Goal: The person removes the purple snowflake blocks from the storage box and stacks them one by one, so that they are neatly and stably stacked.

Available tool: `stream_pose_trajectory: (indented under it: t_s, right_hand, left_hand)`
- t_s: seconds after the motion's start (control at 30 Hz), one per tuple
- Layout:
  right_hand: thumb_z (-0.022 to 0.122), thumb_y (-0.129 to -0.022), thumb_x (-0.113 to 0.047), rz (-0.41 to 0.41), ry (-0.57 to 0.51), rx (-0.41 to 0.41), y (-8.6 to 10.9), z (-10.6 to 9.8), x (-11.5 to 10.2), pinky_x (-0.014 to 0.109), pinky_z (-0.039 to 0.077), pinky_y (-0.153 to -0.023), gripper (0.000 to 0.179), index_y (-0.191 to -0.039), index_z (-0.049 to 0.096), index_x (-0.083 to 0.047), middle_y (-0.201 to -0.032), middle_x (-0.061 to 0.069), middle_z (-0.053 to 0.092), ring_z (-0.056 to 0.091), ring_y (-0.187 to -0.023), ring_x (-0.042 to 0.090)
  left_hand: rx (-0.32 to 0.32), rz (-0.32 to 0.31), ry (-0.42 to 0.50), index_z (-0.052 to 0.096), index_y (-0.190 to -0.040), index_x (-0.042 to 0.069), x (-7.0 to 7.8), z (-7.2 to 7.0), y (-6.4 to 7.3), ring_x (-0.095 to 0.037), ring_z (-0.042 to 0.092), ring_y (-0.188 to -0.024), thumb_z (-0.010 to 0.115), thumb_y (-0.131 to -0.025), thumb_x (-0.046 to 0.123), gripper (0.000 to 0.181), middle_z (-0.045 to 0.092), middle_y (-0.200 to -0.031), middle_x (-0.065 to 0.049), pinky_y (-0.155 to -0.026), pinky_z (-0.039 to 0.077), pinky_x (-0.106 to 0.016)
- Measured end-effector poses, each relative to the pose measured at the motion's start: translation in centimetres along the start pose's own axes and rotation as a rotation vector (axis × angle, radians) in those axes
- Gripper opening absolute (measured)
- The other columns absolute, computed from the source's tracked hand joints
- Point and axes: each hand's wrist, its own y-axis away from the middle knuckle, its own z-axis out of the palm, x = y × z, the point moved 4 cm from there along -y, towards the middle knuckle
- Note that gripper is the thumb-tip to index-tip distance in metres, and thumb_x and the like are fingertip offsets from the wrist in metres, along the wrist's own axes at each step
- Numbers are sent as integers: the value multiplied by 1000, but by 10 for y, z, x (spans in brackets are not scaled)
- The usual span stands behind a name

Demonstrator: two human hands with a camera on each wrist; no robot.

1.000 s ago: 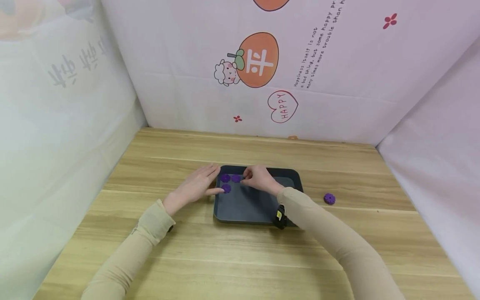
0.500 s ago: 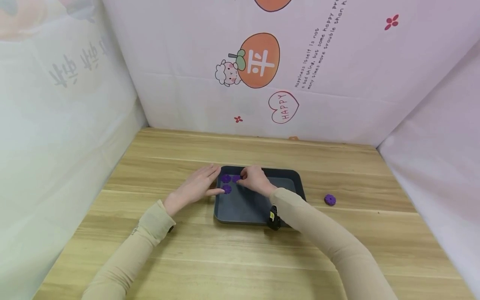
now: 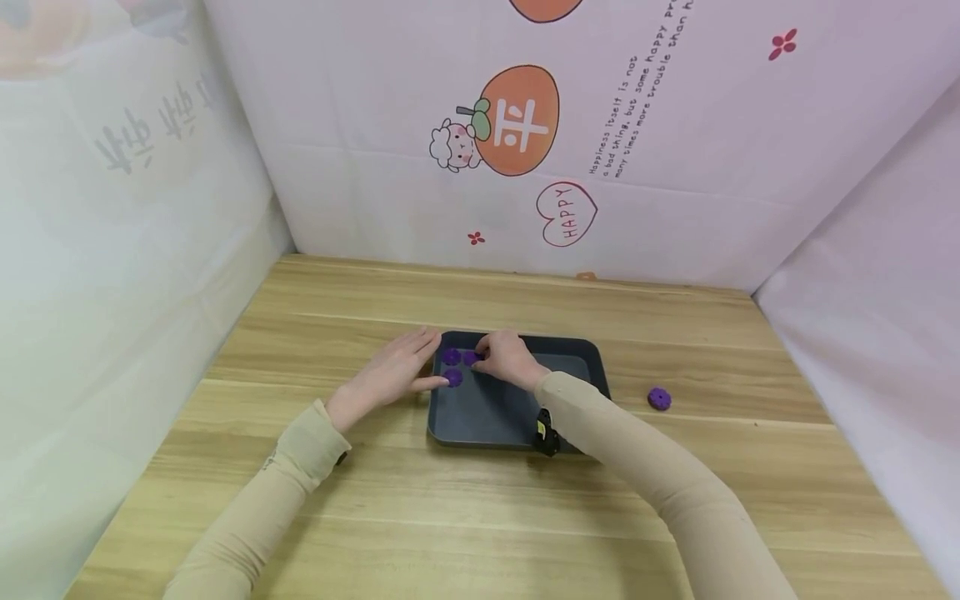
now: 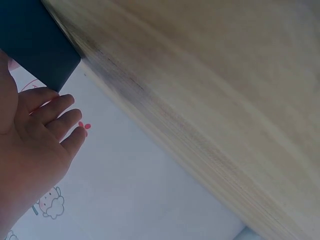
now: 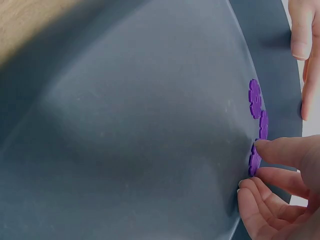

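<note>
A dark grey rectangular tray (image 3: 487, 421) lies on the wooden table. In its far left corner, purple notched discs (image 3: 452, 357) lie flat and close together. My right hand (image 3: 510, 360) reaches over the tray, thumb and index finger at opposite edges of one purple notched disc (image 5: 253, 164), pinching it beside the others. At the tray's left side is my left hand (image 3: 393, 367), its fingers extended along the far corner outside. Its thumb crosses the rim near the front disc (image 3: 453, 378). The left wrist view shows these fingers by the tray's corner, with no disc visible.
Another purple piece (image 3: 659, 398) lies on the wooden table (image 3: 480, 517) to the right of the tray. A printed white cloth (image 3: 360, 192) rises behind the table, with plain pale cloth at both sides. The right forearm crosses over the tray's near right part.
My right hand has shifted slightly left, its thumb and fingers now covering part of the disc in the back row. The left hand and tray look almost unmoved.
</note>
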Motion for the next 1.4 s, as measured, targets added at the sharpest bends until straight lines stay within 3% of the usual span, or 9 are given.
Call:
stream_pose_trajectory:
  t_s: [0.4,0.63,0.93,1.17,1.4]
  right_hand:
    - [78,-86,-16,-9,5,0,1,3,-2,31,58,-73,24,-105,74,-1,-96,12,74,64,-75,16]
    - [77,-87,-13,-35,1,9,0,4,-2,31,60,-72,18,-100,74,-1,-95,12,75,67,-76,17]
    - [75,-87,-11,-26,31,-7,0,4,-2,27,56,-64,10,-90,72,-3,-86,9,72,59,-66,13]
    - [74,-88,-13,-14,54,-37,0,3,-2,30,61,-70,11,-94,74,-2,-93,10,74,64,-71,14]
    - [73,-89,-11,-14,36,-43,2,2,-1,28,59,-65,10,-90,74,-2,-86,10,74,64,-66,14]
  left_hand:
    - [-2,3,-1,44,-146,-5,1,1,1,-39,40,-144,61,-94,50,77,45,-151,-23,-120,36,-52]
    - [2,7,-6,45,-145,-5,1,2,0,-38,41,-143,61,-95,50,77,46,-151,-23,-119,37,-51]
    - [4,5,8,44,-146,-5,1,1,0,-38,41,-143,61,-94,50,77,46,-151,-23,-119,37,-52]
    - [-9,-5,17,43,-147,-5,1,1,0,-38,40,-144,60,-95,50,77,44,-152,-23,-120,35,-52]
    - [18,13,-18,44,-146,-4,0,2,0,-37,43,-143,62,-93,51,79,46,-151,-22,-119,38,-50]
